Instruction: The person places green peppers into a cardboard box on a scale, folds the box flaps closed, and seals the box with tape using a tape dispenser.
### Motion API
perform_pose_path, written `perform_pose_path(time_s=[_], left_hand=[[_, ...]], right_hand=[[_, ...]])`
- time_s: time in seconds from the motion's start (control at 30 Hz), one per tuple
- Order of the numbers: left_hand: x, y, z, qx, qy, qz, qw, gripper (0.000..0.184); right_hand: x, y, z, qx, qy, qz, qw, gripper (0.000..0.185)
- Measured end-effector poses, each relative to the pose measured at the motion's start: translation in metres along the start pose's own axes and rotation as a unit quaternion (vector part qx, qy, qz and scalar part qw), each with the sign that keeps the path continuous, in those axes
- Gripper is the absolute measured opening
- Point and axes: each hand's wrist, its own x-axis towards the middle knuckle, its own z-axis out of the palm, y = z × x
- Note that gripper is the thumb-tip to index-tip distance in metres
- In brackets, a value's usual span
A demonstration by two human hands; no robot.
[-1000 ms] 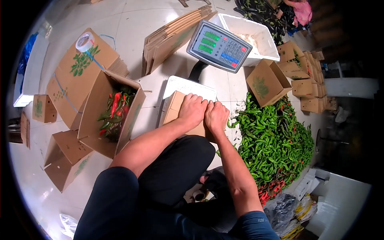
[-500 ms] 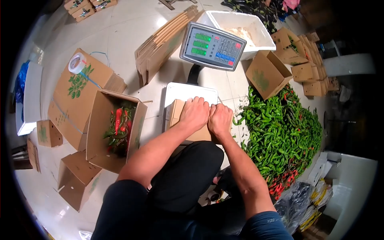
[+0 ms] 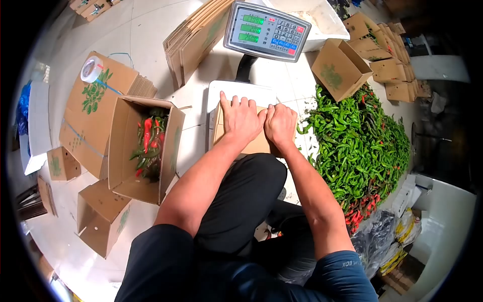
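Note:
A cardboard box point(image 3: 254, 147) lies on the white platform point(image 3: 217, 91) of an electronic scale, close to my knees. My left hand point(image 3: 241, 120) rests palm down on its top, with fingers spread towards the far edge. Beside it, my right hand point(image 3: 280, 126) is closed over the box's right part, its fingers bent and the tips hidden. The two thumbs are near each other at the middle. Beyond the platform stands the scale's display point(image 3: 267, 31), with green lit numbers and a keypad.
To the left, an open carton point(image 3: 172, 151) holds red and green peppers point(image 3: 147, 143). Tape point(image 3: 91, 69) sits on strapped flat cartons point(image 3: 83, 121). A large pile of green peppers point(image 3: 352, 146) lies at right, beside an empty open box point(image 3: 334, 70). Folded cardboard point(image 3: 193, 43) stands behind.
My left hand's fingers have spread out over the box, with one stretched outward. My right hand stays closed on the box. The view has shifted, so the scale appears higher.

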Motion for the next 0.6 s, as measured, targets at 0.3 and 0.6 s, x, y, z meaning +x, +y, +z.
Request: perform_pose_path(time_s=[0.3, 0.6], left_hand=[[0.0, 0.005, 0.008, -0.003, 0.028, 0.036, 0.999, 0.04], [-0.008, 0.019, 0.013, 0.008, 0.052, 0.059, 0.997, 0.029]], right_hand=[[0.0, 0.001, -0.003, 0.018, -0.011, -0.007, 1.0, 0.03], [-0.006, 0.001, -0.007, 0.04, -0.01, 0.004, 0.999, 0.033]])
